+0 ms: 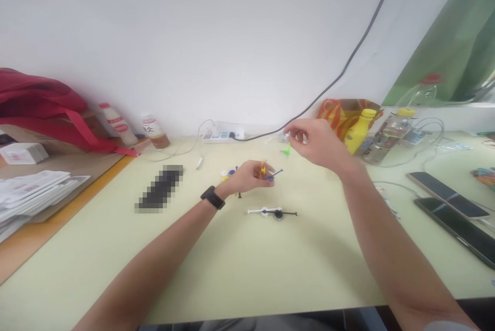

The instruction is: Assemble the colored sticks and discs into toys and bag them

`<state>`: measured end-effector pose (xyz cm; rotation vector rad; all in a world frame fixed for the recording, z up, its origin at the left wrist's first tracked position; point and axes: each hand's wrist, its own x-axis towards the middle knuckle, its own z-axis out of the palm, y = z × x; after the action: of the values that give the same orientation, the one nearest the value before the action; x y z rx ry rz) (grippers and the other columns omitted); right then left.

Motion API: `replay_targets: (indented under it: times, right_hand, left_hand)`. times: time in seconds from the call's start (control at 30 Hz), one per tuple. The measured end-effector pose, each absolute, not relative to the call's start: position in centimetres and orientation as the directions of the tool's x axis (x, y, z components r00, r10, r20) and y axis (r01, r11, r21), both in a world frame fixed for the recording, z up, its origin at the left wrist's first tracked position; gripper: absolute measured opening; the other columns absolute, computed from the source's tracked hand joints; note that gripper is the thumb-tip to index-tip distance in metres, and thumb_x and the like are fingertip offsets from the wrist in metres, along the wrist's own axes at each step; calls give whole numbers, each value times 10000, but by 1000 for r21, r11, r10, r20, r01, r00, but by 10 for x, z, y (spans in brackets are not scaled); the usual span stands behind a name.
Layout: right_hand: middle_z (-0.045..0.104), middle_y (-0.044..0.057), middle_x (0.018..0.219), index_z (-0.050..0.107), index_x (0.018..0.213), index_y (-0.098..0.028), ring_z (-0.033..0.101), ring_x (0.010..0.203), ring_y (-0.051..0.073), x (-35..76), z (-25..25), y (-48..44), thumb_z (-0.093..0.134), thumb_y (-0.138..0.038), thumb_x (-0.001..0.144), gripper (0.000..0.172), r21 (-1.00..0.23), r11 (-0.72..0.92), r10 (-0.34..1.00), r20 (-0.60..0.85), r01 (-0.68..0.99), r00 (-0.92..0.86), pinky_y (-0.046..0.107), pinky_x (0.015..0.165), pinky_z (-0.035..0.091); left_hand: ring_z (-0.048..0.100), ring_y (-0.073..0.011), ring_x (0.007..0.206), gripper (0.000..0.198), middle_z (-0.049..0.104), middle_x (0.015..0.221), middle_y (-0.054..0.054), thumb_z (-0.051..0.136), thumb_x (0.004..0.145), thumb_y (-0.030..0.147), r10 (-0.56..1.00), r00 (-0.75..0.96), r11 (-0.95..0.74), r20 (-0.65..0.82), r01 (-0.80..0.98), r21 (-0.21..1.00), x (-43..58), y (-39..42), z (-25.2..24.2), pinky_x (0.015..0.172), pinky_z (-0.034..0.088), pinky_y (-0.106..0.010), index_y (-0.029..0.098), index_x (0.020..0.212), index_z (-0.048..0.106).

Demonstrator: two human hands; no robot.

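My left hand [250, 175], with a black watch on its wrist, is closed around small plastic arrow pieces, a yellow one [263, 171] and a blue one [275, 174]. My right hand [315, 140] is raised farther back with thumb and fingertips pinched together; what they hold, if anything, I cannot make out. Just below those fingertips shows a bright green plastic piece [286, 150]. In front of my left hand, a white arrow piece [264, 211] and a black arrow piece [278, 213] lie end over end. More small coloured pieces [232, 172] are partly hidden behind my left wrist.
A power strip [222, 134] and a grey cable [342, 70] are by the wall. Bottles [155, 132] and a red bag [38, 96] stand left; a yellow bottle [359, 132] and phones [448, 194] are right. Papers [34, 186] lie at far left, near a pixelated dark patch [159, 189].
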<state>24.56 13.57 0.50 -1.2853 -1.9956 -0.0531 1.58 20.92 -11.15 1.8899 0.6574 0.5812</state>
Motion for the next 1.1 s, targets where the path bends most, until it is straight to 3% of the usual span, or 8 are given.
replay_targets:
  times: [0.17, 0.37, 0.6, 0.8, 1.0, 1.1]
  right_hand:
    - [739, 29, 846, 722, 952, -233, 652, 755, 213, 238, 1, 137, 598, -249, 890, 140, -343, 463, 799, 560, 817, -218, 331, 724, 479]
    - [767, 42, 930, 735, 908, -242, 654, 819, 241, 232, -6, 144, 587, -254, 893, 150, -343, 454, 792, 579, 822, -196, 365, 774, 477]
    - [770, 34, 843, 732, 897, -249, 627, 914, 282, 229, -9, 147, 591, -183, 832, 169, -315, 419, 743, 657, 852, -123, 427, 868, 421]
    - [750, 37, 779, 728, 876, -248, 609, 914, 296, 228, -8, 142, 597, -158, 800, 176, -256, 343, 786, 605, 904, -127, 455, 897, 372]
    - [728, 63, 788, 705, 875, -238, 592, 911, 292, 227, -7, 140, 539, -178, 890, 177, -186, 331, 789, 592, 925, -163, 439, 866, 342]
    - [704, 64, 771, 662, 789, -212, 592, 827, 252, 229, -1, 137, 496, -279, 972, 255, -221, 344, 814, 555, 913, -172, 383, 792, 358]
  left_hand:
    - [692, -189, 786, 496, 723, 876, -61, 891, 728, 406, 677, 727, -335, 116, 165, 927, 16, 207, -110, 756, 555, -335, 164, 1128, 727]
    - [720, -260, 992, 430, 746, 994, -101, 881, 750, 405, 646, 754, -295, 118, 104, 950, 17, 203, -106, 879, 567, -384, 154, 1062, 723]
    - [726, -251, 999, 434, 757, 1064, -113, 889, 747, 395, 674, 730, -238, 113, 70, 969, 18, 203, -104, 955, 558, -406, 147, 1062, 721]
    - [727, -267, 1024, 505, 768, 1099, -133, 903, 732, 381, 722, 682, -230, 119, 75, 970, 19, 206, -106, 951, 559, -418, 151, 1142, 720]
    - [728, -263, 1019, 472, 765, 1102, -125, 894, 745, 375, 730, 671, -253, 132, 85, 964, 19, 206, -107, 941, 561, -406, 152, 1122, 720]
    - [727, -247, 968, 425, 757, 1066, -105, 881, 759, 381, 722, 675, -284, 152, 89, 955, 17, 207, -104, 878, 564, -373, 151, 1078, 720]
